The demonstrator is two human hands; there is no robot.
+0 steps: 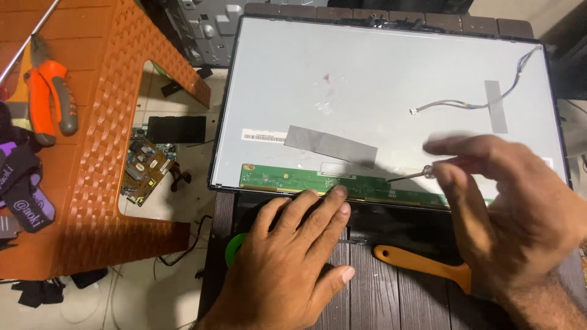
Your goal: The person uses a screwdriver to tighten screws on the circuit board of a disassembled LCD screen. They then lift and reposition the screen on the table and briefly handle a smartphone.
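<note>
Panel: large flat grey metal-backed display panel (391, 91), lying face down on the dark slatted counter (373, 287); its rear cover is already off, the bare back exposed.
Circuit strip: long narrow green circuit board (293, 180) along the panel's near edge, uncovered and in place on the panel.
Tape: two grey tape strips, one (330, 146) just above the circuit strip, one (496, 107) holding a thin grey cable (465, 105) at the panel's right part; both stuck down, cable end loose.
Left hand (293, 263): flat, fingers spread and extended, tips pressing the panel's near edge at the circuit strip; grasps nothing.
Right hand (513, 201): fingers pinched closed around a slim metal-shafted screwdriver (411, 175), blurred; tip rests at the circuit strip's right part.
Spare tool: yellow-handled tool (422, 264) on the counter, just below the panel, untouched.
Stool: orange woven plastic stool (116, 153) left of the panel, carrying orange-handled pliers (52, 101).
Floor: loose green circuit board (143, 168) between stool and panel.
Progress, as judged: panel opened; circuit strip not yet detached.
</note>
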